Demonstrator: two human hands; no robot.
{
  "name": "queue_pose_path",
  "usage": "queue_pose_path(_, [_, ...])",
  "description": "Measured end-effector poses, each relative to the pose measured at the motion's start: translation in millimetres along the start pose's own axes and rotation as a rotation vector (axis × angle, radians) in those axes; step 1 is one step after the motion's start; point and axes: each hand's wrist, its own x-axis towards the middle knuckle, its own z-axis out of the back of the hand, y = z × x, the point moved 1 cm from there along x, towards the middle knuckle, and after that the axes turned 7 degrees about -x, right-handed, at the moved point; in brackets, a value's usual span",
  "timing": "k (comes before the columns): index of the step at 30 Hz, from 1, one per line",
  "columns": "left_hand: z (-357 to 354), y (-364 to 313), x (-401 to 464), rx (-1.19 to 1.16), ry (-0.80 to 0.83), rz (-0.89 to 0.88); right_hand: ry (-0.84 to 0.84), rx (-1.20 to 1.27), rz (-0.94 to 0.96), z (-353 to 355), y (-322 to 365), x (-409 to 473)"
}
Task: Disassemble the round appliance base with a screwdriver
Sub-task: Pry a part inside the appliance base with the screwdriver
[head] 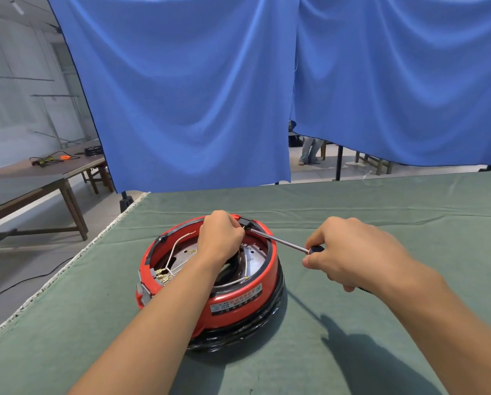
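A round red and black appliance base (238, 303) lies upside down on the green cloth, its metal plate and white wires exposed inside. My left hand (220, 238) reaches over the opening with curled fingers at the far rim, pinching a small part near the black bracket there. My right hand (349, 252) grips the dark handle of a screwdriver (281, 241). Its metal shaft slants up and left, with the tip at the far rim beside my left fingers.
The green cloth covers the table (381, 212), whose left edge runs diagonally at the lower left. Blue curtains (198, 95) hang behind. Wooden tables (39, 183) with cables stand at the far left. A person's legs (309, 151) show beneath the curtain.
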Motion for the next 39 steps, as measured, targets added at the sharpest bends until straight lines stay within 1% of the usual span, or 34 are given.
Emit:
queue_pose_path(7, [0.4, -0.8, -2.0, -0.016, 0.003, -0.020, -0.008, -0.009, 0.031, -3.4, 1.9, -1.2])
queue_pose_path(14, [0.8, -1.8, -1.7, 0.004, 0.003, -0.024, -0.059, -0.019, 0.017, -6.4, 0.0, -0.2])
queue_pose_path(26, [-0.1, -1.2, -1.6, 0.036, 0.001, -0.043, -0.109, -0.061, 0.052, -12.0, 2.6, 0.5])
queue_pose_path(34, [1.0, -2.5, -0.8, 0.055, 0.018, -0.035, -0.098, -0.090, 0.096, -8.1, -12.8, 10.7])
queue_pose_path(39, [2.2, -2.8, -1.0, 0.051, 0.025, -0.026, -0.141, -0.139, 0.146, -7.9, -25.0, 18.3])
